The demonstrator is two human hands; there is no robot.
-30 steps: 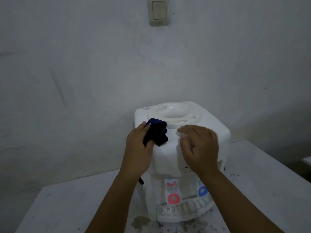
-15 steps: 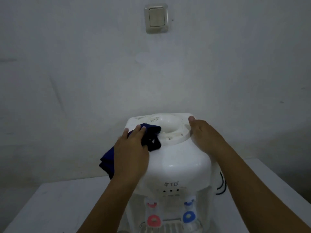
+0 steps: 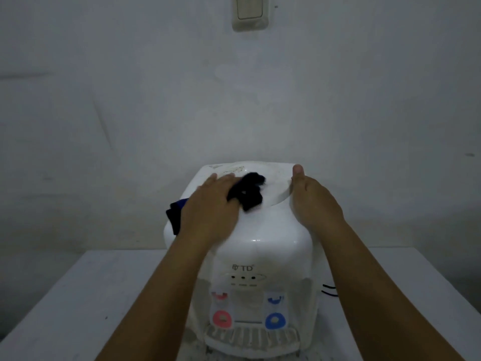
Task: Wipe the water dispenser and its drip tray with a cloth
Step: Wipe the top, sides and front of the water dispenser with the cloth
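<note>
Left hand (image 3: 212, 204) presses cloth (image 3: 247, 194) flat-fingered on dispenser (image 3: 260, 230); right hand (image 3: 312, 201) rests open beside.

Head view: close, looking forward-down onto dispenser (image 3: 242, 246) top, facing wall (image 3: 130, 100).

place: home room | cues: bare plaster wall (image 3: 130, 100), wall light switch (image 3: 250, 12), tabletop water dispenser (image 3: 260, 243)

White water dispenser (image 3: 263, 230) on a table (image 3: 78, 295), my left hand (image 3: 210, 207) flat on its top pressing a dark cloth (image 3: 247, 192), my right hand (image 3: 312, 201) on the top's 3 o'clock edge, drip tray (image 3: 251, 337) at 6 o'clock, wall switch (image 3: 250, 13) at 12 o'clock.
</note>
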